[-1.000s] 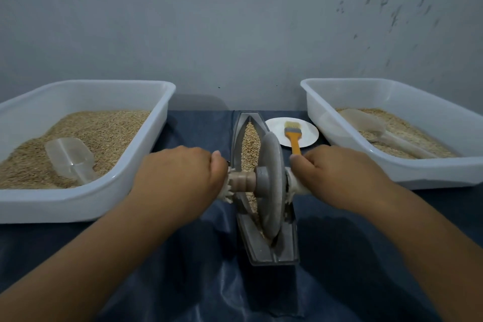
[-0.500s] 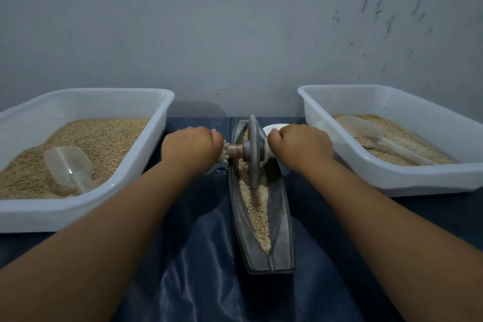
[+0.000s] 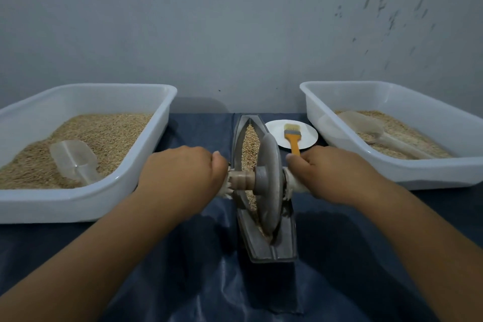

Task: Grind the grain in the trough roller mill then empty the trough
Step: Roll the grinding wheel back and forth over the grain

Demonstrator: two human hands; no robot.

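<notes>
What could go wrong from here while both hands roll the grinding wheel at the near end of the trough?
1. The wheel sits close to the near end of the trough; pulled further, it might ride over the end and push grain onto the blue cloth.
2. The left hand and right hand grip the axle close beside the trough, so knuckles might scrape its rim.
3. The brush on the white plate lies just beyond the right hand and might get knocked.

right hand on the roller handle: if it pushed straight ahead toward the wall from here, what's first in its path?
Most likely the orange brush on the small white plate, directly beyond the right hand; the brush handle's near end already sits at the knuckles. Depth is unclear, so the hand might pass above it.
</notes>
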